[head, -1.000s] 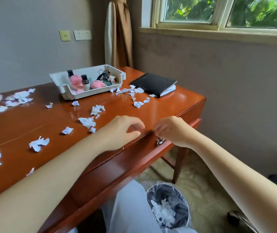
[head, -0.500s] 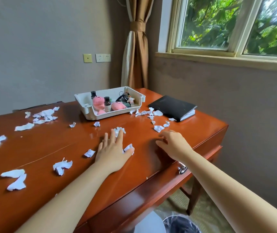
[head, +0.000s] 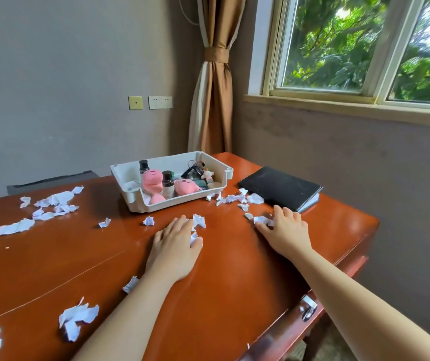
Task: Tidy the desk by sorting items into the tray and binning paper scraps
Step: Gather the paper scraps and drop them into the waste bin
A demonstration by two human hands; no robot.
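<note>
Red-brown wood, desk (head: pixel 224 290): the largest item I log; its top is littered with white paper on the left, centre and right.
White plastic, tray (head: pixel 141 203): far centre of the desk, already holding two pink plush toys (head: pixel 154 179), small dark-capped bottles and a bunch of keys; sorting looks done to my eye.
Black cover, notebook (head: pixel 279 187): right of the tray, lying outside it.
Left hand (head: pixel 176 246): a second ago curled at the desk's front edge; now flat on the top, fingers spread, a scrap pinched at the thumb.
Right hand (head: pixel 285 231): likewise moved up from the edge; fingers apart and curling onto a scrap (head: pixel 262 219) by the notebook, not yet closed on it.
Paper scraps (head: pixel 52 201): many left; I judge another gathering pass has begun.
Bin: out of view now.
</note>
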